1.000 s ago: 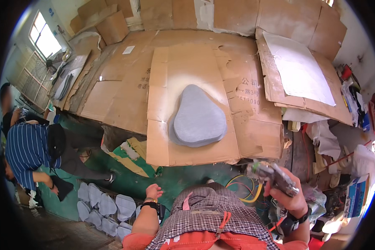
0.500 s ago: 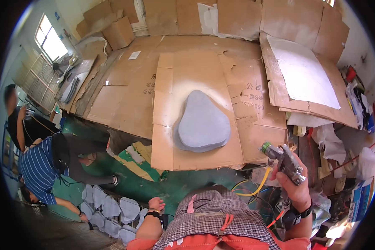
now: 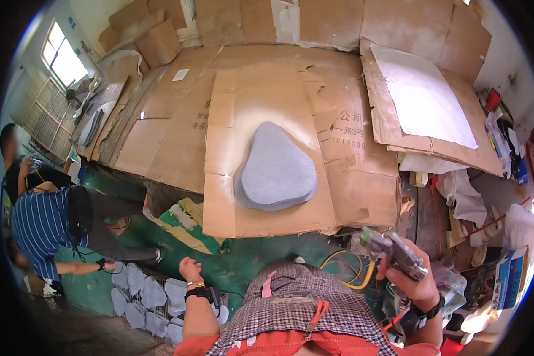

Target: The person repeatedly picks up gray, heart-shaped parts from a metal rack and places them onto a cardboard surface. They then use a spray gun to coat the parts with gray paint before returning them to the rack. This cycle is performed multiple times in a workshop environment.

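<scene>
My right hand is wrapped round the grip of a metal spray gun, whose green-ringed end points left. The gun is near the front edge of the bench and slightly blurred. A grey, rounded triangular pad lies on a cardboard sheet, apart from both hands, narrow end to the back. Pale overspray marks the cardboard around it. My left hand hangs at the lower left in front of the bench, holding nothing, its fingers loosely bent. A yellow hose hangs below the gun.
A person in a striped shirt bends down at the left, reaching toward several grey pads on a low rack. Another person is behind. White paper covers cardboard at the back right. Bags and clutter crowd the right side.
My left hand has risen and moved left. The spray gun has moved slightly left and down in my right hand. The bent person's arm has drawn back and up from the pads.
</scene>
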Tool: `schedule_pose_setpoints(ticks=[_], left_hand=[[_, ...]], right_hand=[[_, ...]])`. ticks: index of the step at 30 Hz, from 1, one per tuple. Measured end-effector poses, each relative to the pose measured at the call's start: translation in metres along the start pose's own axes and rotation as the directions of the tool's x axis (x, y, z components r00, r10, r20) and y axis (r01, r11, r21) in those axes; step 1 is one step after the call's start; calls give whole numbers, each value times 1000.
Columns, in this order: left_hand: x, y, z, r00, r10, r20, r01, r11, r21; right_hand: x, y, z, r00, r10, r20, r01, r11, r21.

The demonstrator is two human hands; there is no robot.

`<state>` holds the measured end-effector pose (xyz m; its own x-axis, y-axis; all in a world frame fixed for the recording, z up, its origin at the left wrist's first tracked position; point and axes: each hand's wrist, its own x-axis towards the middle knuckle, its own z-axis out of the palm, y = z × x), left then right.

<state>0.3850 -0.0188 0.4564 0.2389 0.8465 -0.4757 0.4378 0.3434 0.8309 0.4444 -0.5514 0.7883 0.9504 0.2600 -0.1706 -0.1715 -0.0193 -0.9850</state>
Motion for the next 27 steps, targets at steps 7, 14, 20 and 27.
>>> schedule_pose_setpoints(ticks=[7, 14, 20, 27], left_hand=[[-17, 66, 37, 702, 695, -152, -670, 718, 190], [-32, 86, 143, 700, 654, 287, -693, 720, 48], [-65, 89, 238, 585, 528, 615, -745, 650, 151], [-48, 79, 271, 564, 572, 595, -825, 369, 428]], right_hand=[[-9, -3, -19, 989, -89, -120, 84, 995, -49], [7, -12, -13, 993, -104, -56, 101, 994, -50], [-4, -2, -28, 998, 3, -60, -13, 987, -161], [2, -5, -27, 993, 9, 117, 22, 965, -262]])
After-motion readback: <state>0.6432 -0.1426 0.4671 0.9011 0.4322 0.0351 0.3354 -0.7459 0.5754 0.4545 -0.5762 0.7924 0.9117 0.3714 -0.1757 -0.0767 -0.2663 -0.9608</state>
